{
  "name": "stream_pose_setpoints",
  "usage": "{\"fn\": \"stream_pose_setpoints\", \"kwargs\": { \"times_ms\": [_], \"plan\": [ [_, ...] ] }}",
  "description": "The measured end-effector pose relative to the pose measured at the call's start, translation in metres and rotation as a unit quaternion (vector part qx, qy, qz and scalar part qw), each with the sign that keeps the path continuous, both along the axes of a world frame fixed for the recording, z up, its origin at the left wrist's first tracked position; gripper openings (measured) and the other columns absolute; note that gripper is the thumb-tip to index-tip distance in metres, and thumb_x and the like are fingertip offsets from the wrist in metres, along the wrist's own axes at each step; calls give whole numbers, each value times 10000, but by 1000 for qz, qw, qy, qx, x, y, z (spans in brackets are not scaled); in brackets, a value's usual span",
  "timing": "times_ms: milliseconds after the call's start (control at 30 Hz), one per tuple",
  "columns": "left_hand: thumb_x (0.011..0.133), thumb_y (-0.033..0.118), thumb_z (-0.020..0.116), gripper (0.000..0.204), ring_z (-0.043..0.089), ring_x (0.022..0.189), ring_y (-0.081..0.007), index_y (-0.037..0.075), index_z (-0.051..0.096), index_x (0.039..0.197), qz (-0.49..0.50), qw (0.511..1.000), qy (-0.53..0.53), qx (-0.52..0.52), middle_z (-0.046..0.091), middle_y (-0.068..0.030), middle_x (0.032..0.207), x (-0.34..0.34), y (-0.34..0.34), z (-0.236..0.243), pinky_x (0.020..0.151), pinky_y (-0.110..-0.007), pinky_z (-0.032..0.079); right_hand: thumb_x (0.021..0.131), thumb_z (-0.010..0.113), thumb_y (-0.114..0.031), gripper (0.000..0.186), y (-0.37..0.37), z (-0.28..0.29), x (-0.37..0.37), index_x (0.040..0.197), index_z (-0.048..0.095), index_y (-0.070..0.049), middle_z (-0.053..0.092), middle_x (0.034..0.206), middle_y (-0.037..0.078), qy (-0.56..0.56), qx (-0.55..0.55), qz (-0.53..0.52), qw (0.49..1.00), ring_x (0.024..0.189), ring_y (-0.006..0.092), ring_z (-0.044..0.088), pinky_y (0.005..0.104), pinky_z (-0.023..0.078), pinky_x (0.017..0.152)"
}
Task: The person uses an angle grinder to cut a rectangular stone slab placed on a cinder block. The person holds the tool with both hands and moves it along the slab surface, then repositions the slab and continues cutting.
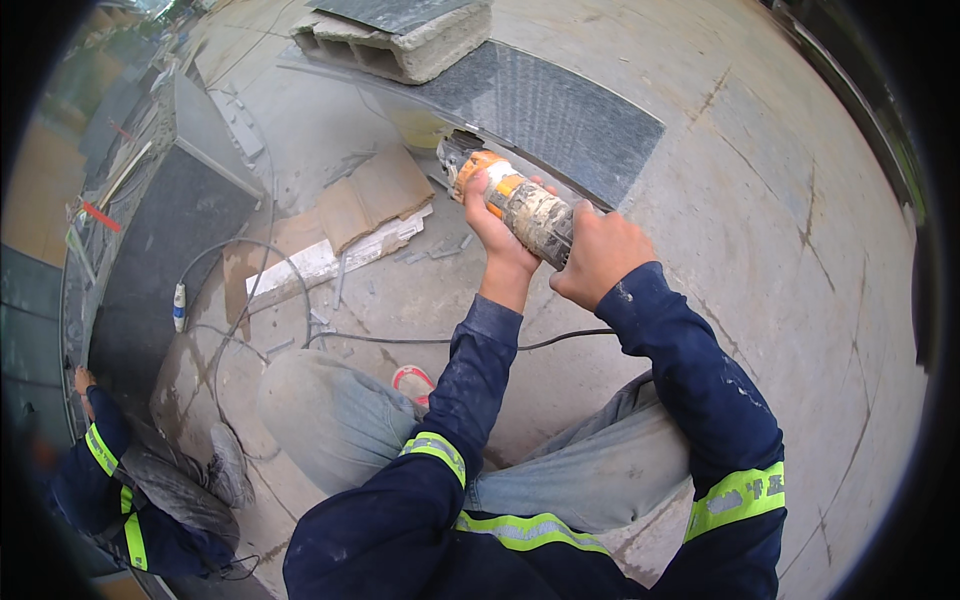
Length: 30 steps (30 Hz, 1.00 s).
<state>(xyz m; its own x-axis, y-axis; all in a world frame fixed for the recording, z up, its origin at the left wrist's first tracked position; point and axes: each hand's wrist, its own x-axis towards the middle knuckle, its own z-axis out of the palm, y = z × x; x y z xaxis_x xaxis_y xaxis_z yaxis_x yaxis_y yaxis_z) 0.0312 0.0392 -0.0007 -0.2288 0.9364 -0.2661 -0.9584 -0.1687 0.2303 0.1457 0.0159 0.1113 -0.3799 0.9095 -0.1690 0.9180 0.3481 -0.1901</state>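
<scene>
Because the power tool (541,212) is long and probably heavy at its head, both hands share it in the head view: the left hand (505,245) wraps the orange-marked front from beneath, thumb on the near side, likely to steer, while the right hand (612,252) closes around the rear end, likely to steady it. The tool's head points far left, beside the near edge of a dark slab (580,125); whether they touch I cannot tell. A hollow concrete block (440,52) rests on the slab's far left part, perhaps as a weight. Slack cable (560,338) loops left across the floor (770,290), leaving the arms free. Cardboard (375,195) lies left of the tool; farther left, near, a co-worker (135,490) crouches.
</scene>
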Motion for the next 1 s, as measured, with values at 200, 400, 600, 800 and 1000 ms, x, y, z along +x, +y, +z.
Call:
{"fn": "stream_pose_setpoints", "kwargs": {
  "times_ms": [200, 400, 600, 800, 1000],
  "plan": [
    [801, 518, 545, 495, 605, 749, -286, 96, 458, 1043, -3, 1000, 9, -2, 558, -126, 845, -4, 3, -6, 618, -405, 540, 609, 718, -202, 436, 4, -9, -4, 949, 573, 30, 660, 802, 247, -8, 0, -3, 1000, 786, 405, 669, 451, 560, 743],
    [801, 514, 551, 490, 606, 744, -286, 97, 462, 1042, -4, 1000, -11, -15, 561, -123, 843, -5, 5, -7, 618, -405, 541, 606, 721, -197, 449, 5, -11, -7, 961, 573, 34, 663, 816, 245, -8, 1, -10, 1000, 798, 403, 670, 448, 560, 752],
    [802, 512, 550, 488, 606, 745, -289, 98, 463, 1045, -5, 1000, -10, -9, 560, -123, 841, -5, 5, -7, 616, -411, 541, 603, 731, -203, 466, 5, -10, -7, 971, 575, 36, 660, 806, 248, -11, 2, -8, 1000, 794, 404, 670, 449, 559, 751],
    [808, 519, 541, 480, 608, 741, -292, 105, 470, 1039, -6, 1000, -13, 6, 563, -122, 832, -3, 3, -5, 617, -434, 541, 603, 734, -205, 468, 2, -6, -4, 975, 579, 33, 660, 799, 245, -14, 12, -6, 1000, 784, 406, 669, 451, 559, 742],
    [813, 526, 531, 480, 611, 736, -290, 105, 474, 1039, -2, 1000, -19, -2, 567, -119, 830, -1, 2, -1, 625, -438, 545, 599, 733, -200, 475, 0, 1, -4, 983, 578, 34, 660, 804, 246, -18, 2, -8, 1000, 779, 404, 670, 448, 561, 738]
  ]
}}
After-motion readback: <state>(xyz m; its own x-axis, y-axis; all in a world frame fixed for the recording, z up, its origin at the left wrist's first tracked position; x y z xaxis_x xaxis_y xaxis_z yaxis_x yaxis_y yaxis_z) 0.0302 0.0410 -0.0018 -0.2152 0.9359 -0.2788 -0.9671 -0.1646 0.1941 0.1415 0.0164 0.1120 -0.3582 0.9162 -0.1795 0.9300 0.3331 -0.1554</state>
